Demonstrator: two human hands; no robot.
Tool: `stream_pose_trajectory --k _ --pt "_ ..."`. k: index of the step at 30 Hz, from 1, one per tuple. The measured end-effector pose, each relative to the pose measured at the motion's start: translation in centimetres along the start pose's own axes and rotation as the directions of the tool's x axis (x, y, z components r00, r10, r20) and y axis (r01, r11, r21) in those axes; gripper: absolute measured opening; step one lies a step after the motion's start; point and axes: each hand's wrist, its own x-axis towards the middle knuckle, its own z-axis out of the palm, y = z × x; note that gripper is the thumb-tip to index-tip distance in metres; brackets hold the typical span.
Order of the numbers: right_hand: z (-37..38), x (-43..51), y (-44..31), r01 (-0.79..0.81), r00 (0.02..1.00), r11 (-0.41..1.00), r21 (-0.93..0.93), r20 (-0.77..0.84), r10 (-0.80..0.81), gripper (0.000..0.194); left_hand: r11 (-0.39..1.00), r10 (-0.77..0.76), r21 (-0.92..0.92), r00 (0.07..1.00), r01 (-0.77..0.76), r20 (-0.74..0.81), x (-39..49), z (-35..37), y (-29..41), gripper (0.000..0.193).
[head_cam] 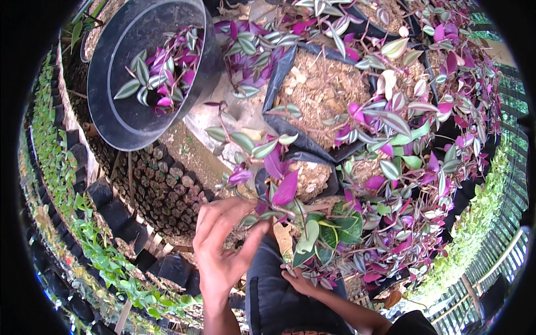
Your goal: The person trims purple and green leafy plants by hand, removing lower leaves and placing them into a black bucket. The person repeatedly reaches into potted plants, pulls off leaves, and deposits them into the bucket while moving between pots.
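Note:
My left hand [226, 243] is raised at the trailing stems of a purple and silver-striped wandering dude plant [274, 161]. Its thumb and fingers are apart, and leaves show in the gap between them; some fingertips are hidden by the foliage. Lower and to the right, my right hand [299, 281] reaches in under the leaves, its fingertips partly covered, so whether it grips a stem cannot be told. Just above it grow broad green leaves with paler edges [345, 230]. Beyond my left hand stands a small black grow bag [312, 178] of wood-chip-like medium.
A black plastic basin [102, 88] at upper left holds cut striped stems [161, 77]. A larger black grow bag [278, 121] sits right of it. Dense striped foliage [418, 226] spreads along the right. Packed small seedling bags [167, 184] lie left, beside a leafy green row [104, 251].

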Motion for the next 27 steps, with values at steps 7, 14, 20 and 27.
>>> stream_pose_trajectory --k 7,14,20,27 --pt "-0.2 1.3 1.1 -0.039 0.999 0.999 0.024 0.019 0.039 0.03 0.995 0.023 -0.098 1.0 -0.023 -0.001 -2.3 1.1 0.7 0.026" --pt "-1.1 0.9 -1.5 -0.332 0.942 0.907 0.257 0.136 0.307 0.029 0.96 -0.078 -0.278 0.99 0.043 -0.119 -3.9 2.7 -1.1 0.019" --pt "-1.3 0.9 -1.9 -0.36 0.932 0.89 0.279 0.145 0.332 0.026 0.756 -0.5 -0.547 0.856 0.36 -0.128 -0.4 3.3 -5.6 0.055" --pt "-1.9 0.7 -3.3 -0.398 0.914 0.9 0.181 0.159 0.373 0.027 0.877 -0.35 -0.389 0.93 0.282 -0.113 1.7 3.6 -5.2 0.035"
